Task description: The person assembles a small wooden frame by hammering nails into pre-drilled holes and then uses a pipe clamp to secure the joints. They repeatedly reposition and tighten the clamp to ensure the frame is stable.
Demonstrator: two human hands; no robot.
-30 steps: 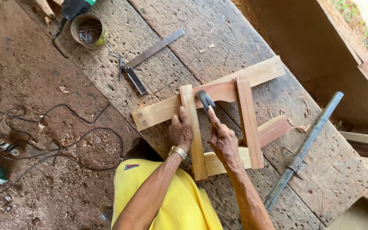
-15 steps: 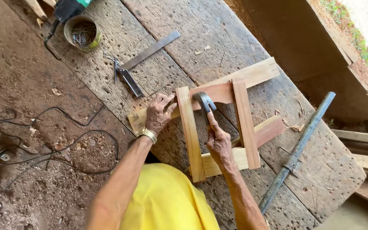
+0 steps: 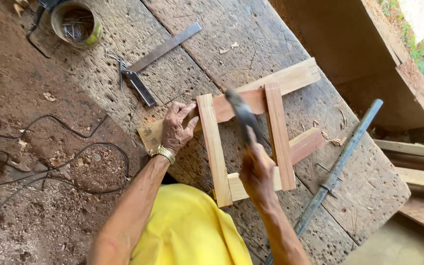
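Far left we see a round yellow-green can w/ nails inside, no label readable, no other pkgs or signs. Right of it lies a steel square. Our left hand, fingers spread flat, pins the long slat of the wooden frame mid-bench, fingertips right by the joint, so a glancing blow could catch them. Our right hand is clamped on the hammer, blurred above the frame; a miss may split or shift a slat. Far right a metal bar lies near the bench edge & could roll off.
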